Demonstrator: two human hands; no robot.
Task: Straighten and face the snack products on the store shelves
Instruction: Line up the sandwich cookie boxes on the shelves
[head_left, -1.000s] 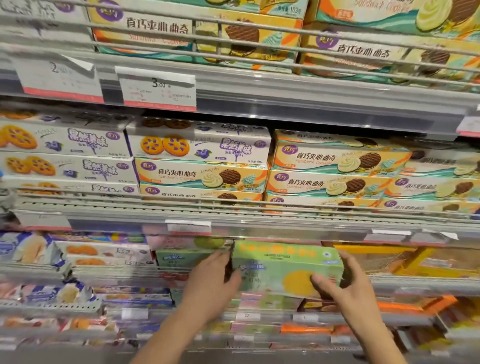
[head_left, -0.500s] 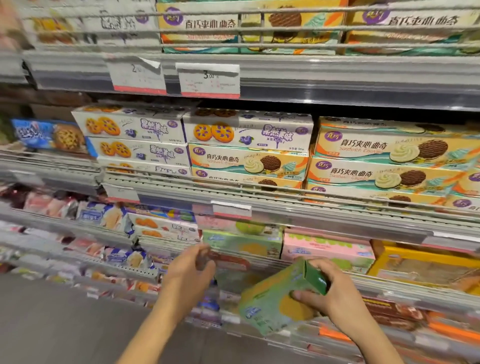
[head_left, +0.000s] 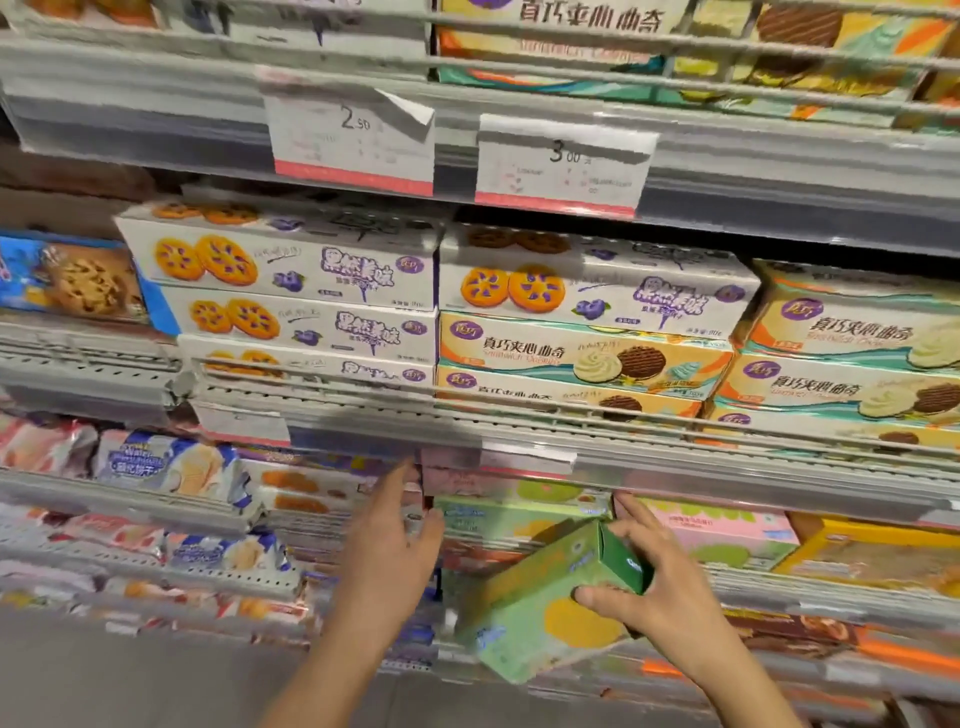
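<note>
The fingers (head_left: 631, 525) and thumb of the right hand (head_left: 660, 582) are being kept curled around the dark end of a green snack box (head_left: 540, 608), which is being held tilted in front of the lower shelf (head_left: 779, 603), clear of the stacked green box (head_left: 498, 519) behind. The left hand (head_left: 387, 551) is being held up beside it, its fingers straight, loosely together, nothing being gripped.

matt cardboard green box (head_left: 540, 618), glossy plastic wafer packs (head_left: 171, 462)
</note>
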